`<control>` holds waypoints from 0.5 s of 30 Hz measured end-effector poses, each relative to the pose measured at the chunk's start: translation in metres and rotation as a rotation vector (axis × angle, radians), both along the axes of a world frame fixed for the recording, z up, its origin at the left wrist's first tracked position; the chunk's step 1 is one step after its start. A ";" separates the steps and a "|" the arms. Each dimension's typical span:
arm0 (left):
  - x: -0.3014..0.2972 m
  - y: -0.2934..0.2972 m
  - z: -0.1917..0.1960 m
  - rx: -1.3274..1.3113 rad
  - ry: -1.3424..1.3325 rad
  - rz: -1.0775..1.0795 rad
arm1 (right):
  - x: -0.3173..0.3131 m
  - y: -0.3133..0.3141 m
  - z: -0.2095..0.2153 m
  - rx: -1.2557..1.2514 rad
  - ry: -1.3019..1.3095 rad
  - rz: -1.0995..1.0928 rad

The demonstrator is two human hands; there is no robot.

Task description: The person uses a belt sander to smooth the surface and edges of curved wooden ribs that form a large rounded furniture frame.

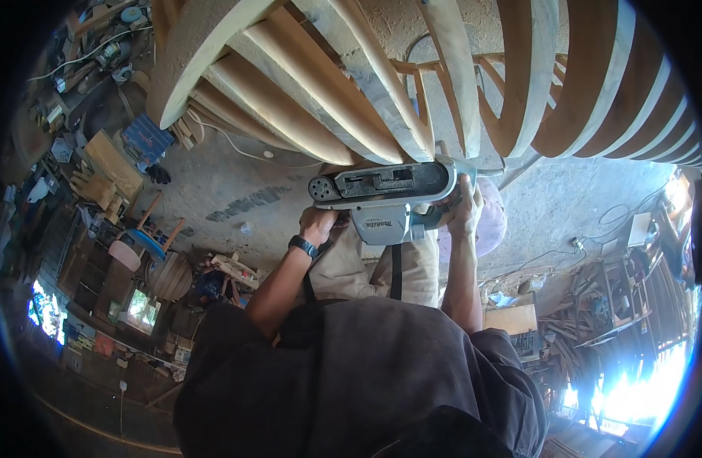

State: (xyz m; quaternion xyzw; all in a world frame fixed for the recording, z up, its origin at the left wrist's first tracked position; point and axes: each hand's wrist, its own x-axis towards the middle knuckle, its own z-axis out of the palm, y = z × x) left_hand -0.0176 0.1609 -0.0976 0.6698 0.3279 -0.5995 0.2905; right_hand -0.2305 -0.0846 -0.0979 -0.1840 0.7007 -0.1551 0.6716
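A teal and black belt sander (381,222) is held level in front of my body, its long side up against the lower ends of the curved wooden slats (381,145). My left hand (318,225), with a dark watch on the wrist, closes round the sander's left end; its fingers are partly hidden under the tool. At the opposite end my right hand (465,208) is wrapped round the sander, thumb uppermost. Whether the belt is running cannot be seen.
The slatted wooden frame spans the far side, with a thick curved rail (202,61) at left. A blue stool (146,244), a blue box (146,139) and wood pieces lie left. Cables (576,244) cross the floor at right, near stacked timber (588,351).
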 end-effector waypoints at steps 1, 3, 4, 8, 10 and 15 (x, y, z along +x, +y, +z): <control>-0.002 -0.001 -0.003 0.022 -0.010 0.015 | -0.007 0.004 -0.010 0.010 -0.031 -0.020; -0.012 0.033 -0.023 0.043 -0.004 -0.154 | -0.018 0.009 -0.022 0.031 -0.064 -0.025; -0.012 0.033 -0.026 0.061 -0.001 -0.159 | -0.021 0.010 -0.029 0.037 -0.083 -0.028; -0.001 -0.019 0.018 0.132 0.035 -0.056 | -0.023 0.010 -0.008 0.076 -0.106 -0.122; 0.003 -0.032 0.033 0.118 0.055 -0.120 | -0.022 0.003 0.012 0.060 -0.121 -0.201; -0.007 -0.070 0.072 -0.080 -0.099 -0.299 | -0.022 -0.035 0.032 -0.032 -0.017 0.012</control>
